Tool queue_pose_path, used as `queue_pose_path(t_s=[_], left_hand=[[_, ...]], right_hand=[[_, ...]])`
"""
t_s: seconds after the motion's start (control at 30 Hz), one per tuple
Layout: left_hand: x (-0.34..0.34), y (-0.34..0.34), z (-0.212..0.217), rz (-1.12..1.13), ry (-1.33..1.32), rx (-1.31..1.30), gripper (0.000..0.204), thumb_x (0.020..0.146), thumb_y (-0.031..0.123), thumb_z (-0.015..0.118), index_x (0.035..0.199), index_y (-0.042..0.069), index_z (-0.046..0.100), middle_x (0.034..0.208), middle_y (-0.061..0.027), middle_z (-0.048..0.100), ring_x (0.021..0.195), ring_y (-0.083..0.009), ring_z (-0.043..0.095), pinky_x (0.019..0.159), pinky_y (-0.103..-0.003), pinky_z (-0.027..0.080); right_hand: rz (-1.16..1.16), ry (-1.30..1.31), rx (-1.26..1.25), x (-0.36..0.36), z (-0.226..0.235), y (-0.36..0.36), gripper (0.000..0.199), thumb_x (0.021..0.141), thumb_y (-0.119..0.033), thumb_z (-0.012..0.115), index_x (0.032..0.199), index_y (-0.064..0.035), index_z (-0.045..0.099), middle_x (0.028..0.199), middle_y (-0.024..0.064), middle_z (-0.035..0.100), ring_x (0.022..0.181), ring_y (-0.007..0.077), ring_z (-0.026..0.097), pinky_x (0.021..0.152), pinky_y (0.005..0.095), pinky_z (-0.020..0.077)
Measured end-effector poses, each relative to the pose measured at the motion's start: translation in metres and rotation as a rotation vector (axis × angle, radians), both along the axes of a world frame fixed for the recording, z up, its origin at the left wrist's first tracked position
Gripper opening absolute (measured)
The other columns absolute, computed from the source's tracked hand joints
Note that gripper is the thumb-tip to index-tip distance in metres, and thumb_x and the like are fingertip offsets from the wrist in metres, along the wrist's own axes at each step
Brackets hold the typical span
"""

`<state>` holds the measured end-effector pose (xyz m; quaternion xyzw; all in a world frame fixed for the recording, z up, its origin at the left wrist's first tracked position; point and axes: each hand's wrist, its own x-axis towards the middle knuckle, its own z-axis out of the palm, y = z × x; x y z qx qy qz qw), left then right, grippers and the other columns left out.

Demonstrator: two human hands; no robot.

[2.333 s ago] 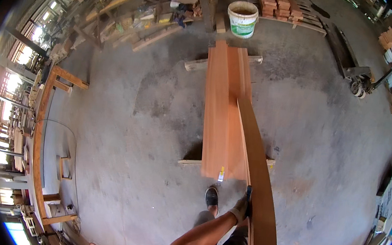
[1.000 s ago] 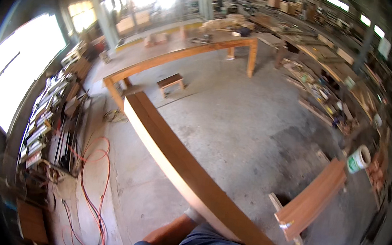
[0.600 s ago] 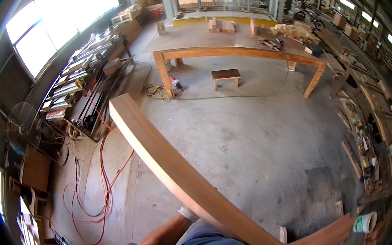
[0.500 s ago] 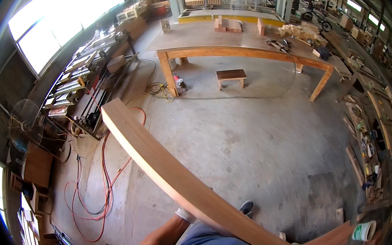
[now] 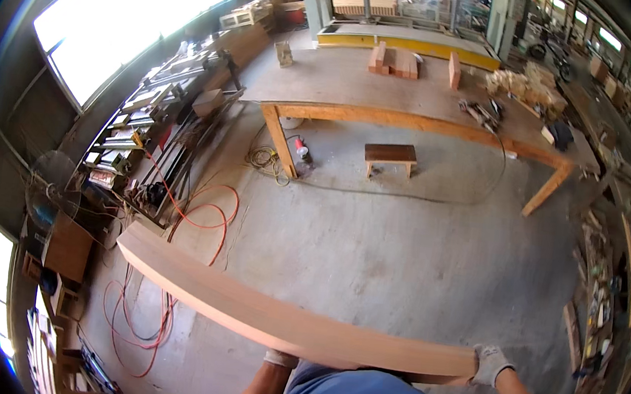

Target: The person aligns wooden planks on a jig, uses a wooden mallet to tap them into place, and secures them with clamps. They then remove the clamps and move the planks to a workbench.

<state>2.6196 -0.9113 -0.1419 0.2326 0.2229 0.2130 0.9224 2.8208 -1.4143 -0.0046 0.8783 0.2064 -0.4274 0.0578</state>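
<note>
A long, thick wooden beam [image 5: 295, 330] lies across in front of my body, its far-left end raised off the floor. My right hand [image 5: 494, 364], in a pale work glove, grips the beam's right end. My left hand [image 5: 281, 358], gloved too, is under the beam near its middle and bears it from below. Only the glove's cuff shows there; the fingers are hidden behind the wood.
A large wooden worktable [image 5: 326, 84] stands ahead, with wood blocks [image 5: 394, 62] and tools on it. Beneath it is a small stool [image 5: 390, 155]. Red hoses [image 5: 214, 225] snake over the floor at left. Timber and racks [image 5: 594, 300] line the right side.
The beam has swung from a steep slant to lie more level across me. Its right end and my right hand rose in view, and its left end dropped. My view has turned left.
</note>
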Motion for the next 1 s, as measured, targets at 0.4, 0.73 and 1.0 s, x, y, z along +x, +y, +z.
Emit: queue_pose_path(t_s=[0.4,0.73,1.0], left_hand=[[0.205,0.081,-0.070,-0.006,-0.061,-0.153,0.050,0.104,0.052,0.049,0.131,0.012,0.061,0.128,-0.0121,0.068,0.118,-0.0315,0.063,0.103,-0.054,0.051],[0.468,0.177,-0.076,-0.196,0.000,-0.165,0.053,0.103,0.054,0.049,0.132,0.011,0.061,0.128,-0.0126,0.068,0.118,-0.0322,0.064,0.103,-0.055,0.051],[0.654,0.213,-0.096,-0.234,0.061,-0.176,0.056,0.102,0.056,0.049,0.132,0.011,0.061,0.128,-0.0129,0.069,0.118,-0.0328,0.064,0.103,-0.056,0.051]], right_hand=[[0.144,-0.058,0.033,0.240,-0.061,0.063,0.091,0.044,-0.056,0.096,0.115,-0.0060,0.066,0.118,0.0195,0.068,0.114,0.0355,0.065,0.100,0.0420,0.0531],[-0.337,0.033,0.189,0.325,-0.029,0.132,0.065,0.062,-0.018,0.093,0.119,-0.0009,0.066,0.102,0.0185,0.074,0.094,0.0261,0.071,0.079,0.0421,0.0586],[-0.480,0.008,0.336,0.440,-0.082,0.143,0.054,0.070,-0.014,0.086,0.117,-0.0033,0.064,0.096,0.0133,0.072,0.083,0.0215,0.068,0.069,0.0409,0.0567]])
